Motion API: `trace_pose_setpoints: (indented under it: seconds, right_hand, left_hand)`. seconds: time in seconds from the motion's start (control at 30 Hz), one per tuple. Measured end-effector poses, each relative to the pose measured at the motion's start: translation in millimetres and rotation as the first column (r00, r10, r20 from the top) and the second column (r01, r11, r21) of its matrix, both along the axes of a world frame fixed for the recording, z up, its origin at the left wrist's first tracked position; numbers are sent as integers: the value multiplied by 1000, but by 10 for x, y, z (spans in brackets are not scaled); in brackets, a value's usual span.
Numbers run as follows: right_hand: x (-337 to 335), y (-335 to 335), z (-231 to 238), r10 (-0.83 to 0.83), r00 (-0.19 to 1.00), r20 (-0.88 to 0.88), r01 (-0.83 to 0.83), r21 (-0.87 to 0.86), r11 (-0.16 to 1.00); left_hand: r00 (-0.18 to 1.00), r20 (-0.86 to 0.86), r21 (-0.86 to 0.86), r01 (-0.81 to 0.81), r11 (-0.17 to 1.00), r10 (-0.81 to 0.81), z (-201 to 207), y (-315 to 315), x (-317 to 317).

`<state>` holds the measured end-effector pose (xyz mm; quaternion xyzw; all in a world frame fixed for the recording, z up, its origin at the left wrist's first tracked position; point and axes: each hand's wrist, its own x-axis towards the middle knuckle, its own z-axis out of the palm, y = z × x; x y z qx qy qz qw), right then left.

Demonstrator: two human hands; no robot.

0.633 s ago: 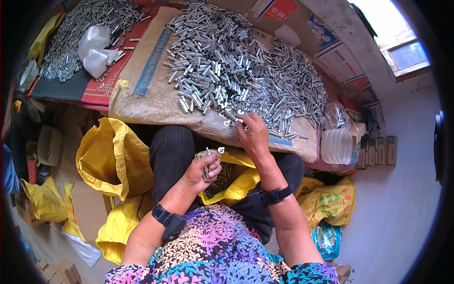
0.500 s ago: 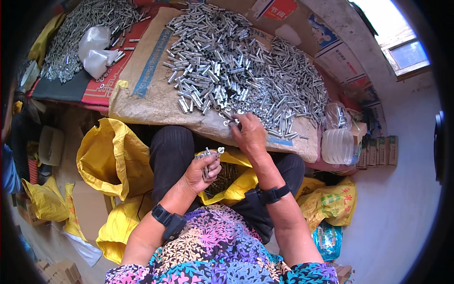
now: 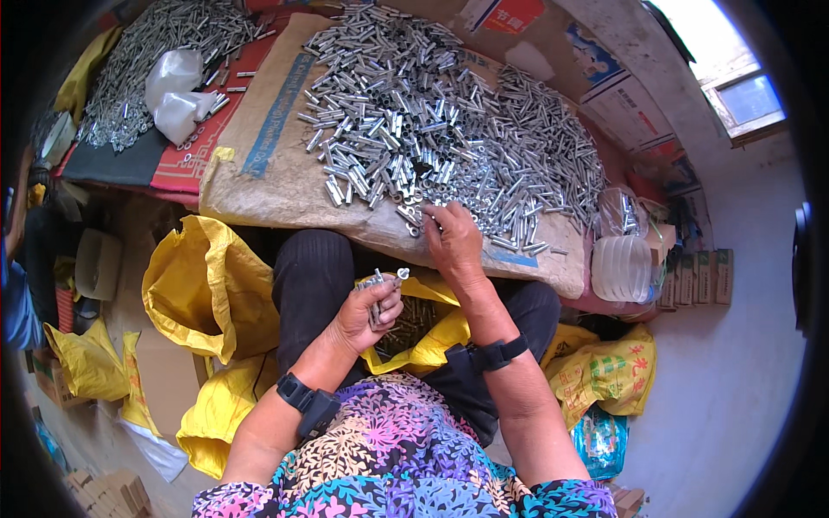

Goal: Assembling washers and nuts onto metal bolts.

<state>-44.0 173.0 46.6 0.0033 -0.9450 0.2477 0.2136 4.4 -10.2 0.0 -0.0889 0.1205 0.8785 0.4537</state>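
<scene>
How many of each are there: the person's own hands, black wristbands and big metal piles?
Hands: 2 (left hand, right hand)
Wristbands: 2 (left wristband, right wristband)
Metal piles: 2 (left pile, right pile)
Total: 6

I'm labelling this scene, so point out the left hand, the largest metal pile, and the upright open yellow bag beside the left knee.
Left hand (image 3: pixel 365 315), head view: middle of the hand.
Metal pile (image 3: pixel 445 121), head view: middle of the heap.
Yellow bag (image 3: pixel 252 298), head view: its outer right wall.
</scene>
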Motion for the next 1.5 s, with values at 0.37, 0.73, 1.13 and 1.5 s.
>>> trace_pose_setpoints:
  seconds: [0.37,0.73,1.13,1.5]
  right_hand:
    - [-114,86,114,21,997,70,-36,222,974]
    - [-27,164,101,31,999,18,-34,199,979]
    - [574,35,-60,69,997,38,-36,-561,827]
    - [764,-121,-40,153,988,5,-129,-511,850]
  left_hand:
    - [1000,-13,-40,-2,999,1,16,14,2]
    - [998,-59,-78,-4,997,0,-44,16,21]
    - [995,-103,-135,-23,991,9,-96,40,26]
    - [993,-119,-226,-36,974,10,-111,85,31]
